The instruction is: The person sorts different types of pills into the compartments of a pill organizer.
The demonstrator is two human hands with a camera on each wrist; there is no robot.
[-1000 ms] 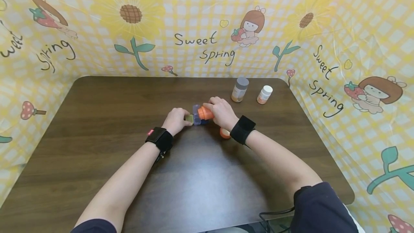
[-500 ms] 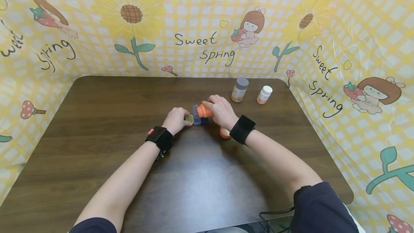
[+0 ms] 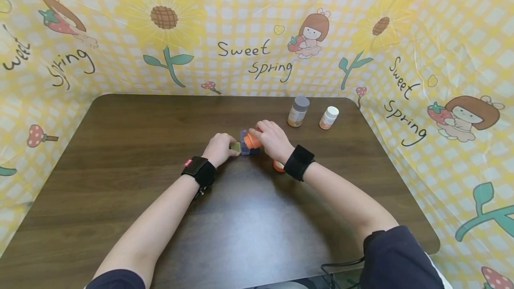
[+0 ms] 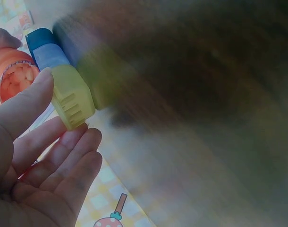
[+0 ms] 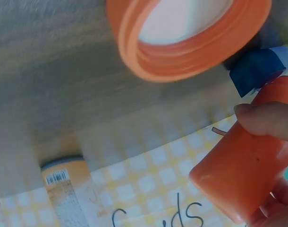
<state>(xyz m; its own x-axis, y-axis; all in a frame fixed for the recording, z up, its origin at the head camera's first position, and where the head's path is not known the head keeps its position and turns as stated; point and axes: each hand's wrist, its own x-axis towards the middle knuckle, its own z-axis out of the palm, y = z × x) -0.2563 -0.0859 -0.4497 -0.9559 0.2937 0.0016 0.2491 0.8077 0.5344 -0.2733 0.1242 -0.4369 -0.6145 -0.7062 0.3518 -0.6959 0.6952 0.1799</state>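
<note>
A pill organizer point(image 3: 243, 149) with yellow, lilac and dark blue sections lies mid-table. My left hand point(image 3: 218, 150) pinches its yellow end point(image 4: 74, 97) between thumb and fingers. In my right hand point(image 3: 274, 140) is an orange pill bottle point(image 5: 243, 165), tilted with its uncapped mouth toward the organizer. Orange pills point(image 4: 17, 81) show inside the mouth in the left wrist view. Whether any pills lie in the organizer is hidden. The orange cap point(image 3: 279, 167), white inside, sits on the table below my right wrist, its inside facing up.
Behind my right hand stand a grey-lidded bottle point(image 3: 298, 111) and a smaller white-capped bottle point(image 3: 329, 117). The brown table point(image 3: 160, 124) is bordered by yellow checked cloth point(image 3: 241, 21). A black cable point(image 3: 341, 264) hangs at the front edge.
My right hand has shifted slightly left, and the orange bottle now tips further mouth-down over the organizer. The left hand keeps its place.
</note>
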